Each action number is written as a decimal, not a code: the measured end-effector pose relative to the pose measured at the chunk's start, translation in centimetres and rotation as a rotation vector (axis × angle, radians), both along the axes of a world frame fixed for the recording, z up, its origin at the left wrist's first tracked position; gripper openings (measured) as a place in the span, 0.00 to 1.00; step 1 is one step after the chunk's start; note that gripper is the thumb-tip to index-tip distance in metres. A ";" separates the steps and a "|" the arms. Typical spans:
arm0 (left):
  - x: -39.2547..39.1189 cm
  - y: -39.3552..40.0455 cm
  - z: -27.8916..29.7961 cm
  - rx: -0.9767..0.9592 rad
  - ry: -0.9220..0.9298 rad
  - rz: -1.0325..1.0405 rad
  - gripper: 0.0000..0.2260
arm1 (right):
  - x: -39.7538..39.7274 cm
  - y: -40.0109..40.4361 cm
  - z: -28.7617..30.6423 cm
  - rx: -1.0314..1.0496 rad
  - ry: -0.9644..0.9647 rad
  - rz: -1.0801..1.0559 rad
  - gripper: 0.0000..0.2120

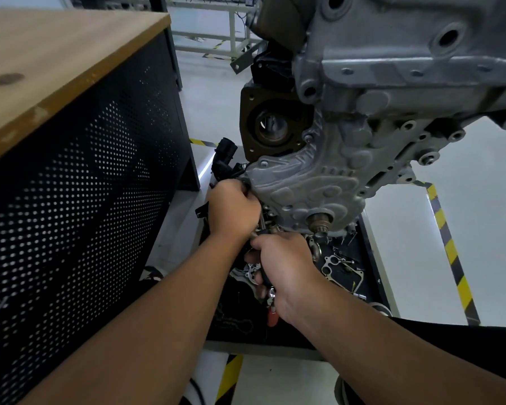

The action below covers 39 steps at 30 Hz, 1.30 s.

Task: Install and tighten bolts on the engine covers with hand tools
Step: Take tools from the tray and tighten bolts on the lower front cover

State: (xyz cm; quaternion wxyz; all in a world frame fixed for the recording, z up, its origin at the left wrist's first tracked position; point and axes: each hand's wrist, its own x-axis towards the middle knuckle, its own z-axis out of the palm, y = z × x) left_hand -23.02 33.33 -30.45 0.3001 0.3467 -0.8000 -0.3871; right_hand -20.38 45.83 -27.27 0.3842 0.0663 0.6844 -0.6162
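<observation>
A grey engine (392, 83) hangs over a black tray, its ribbed grey cover (301, 182) facing me. My left hand (231, 211) is curled against the cover's lower left edge, fingers wrapped round something hidden beneath it. Just below, my right hand (287, 264) grips the black handle of a ratchet wrench (265, 280). The wrench's metal shaft (262, 226) rises between the hands toward the cover's bottom edge. The bolt under the tool is hidden.
A black perforated cabinet (85, 200) with a wooden top (56, 59) stands close on the left. The black tray (368, 258) below holds gaskets (333, 263), sockets and a red-handled tool (272, 312). Yellow-black tape (450, 252) marks the floor on the right.
</observation>
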 end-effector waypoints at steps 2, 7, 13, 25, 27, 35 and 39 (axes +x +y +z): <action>0.3 0.6 -0.3 -0.093 0.003 0.012 0.22 | 0.0 0.0 -0.2 0.008 0.009 0.000 0.04; 0.4 0.9 -0.5 -0.080 0.073 0.019 0.22 | -0.2 0.0 -0.5 0.022 0.040 0.002 0.04; -0.4 0.6 -1.0 0.279 0.120 0.115 0.24 | -0.3 -0.1 -0.9 0.007 0.053 0.007 0.05; -1.0 -0.7 -2.1 0.352 0.148 0.109 0.13 | -0.3 -0.2 -1.4 0.021 0.049 -0.001 0.08; -1.0 -0.4 -2.2 0.461 0.173 0.128 0.14 | -0.3 -0.4 -1.5 0.031 0.054 0.007 0.08; -1.1 0.1 0.0 0.832 0.239 0.257 0.13 | -0.6 -1.2 -2.0 0.053 0.136 -0.016 0.07; -0.8 0.2 1.0 0.971 0.264 0.255 0.13 | -0.6 -1.3 -1.6 0.041 0.138 -0.025 0.04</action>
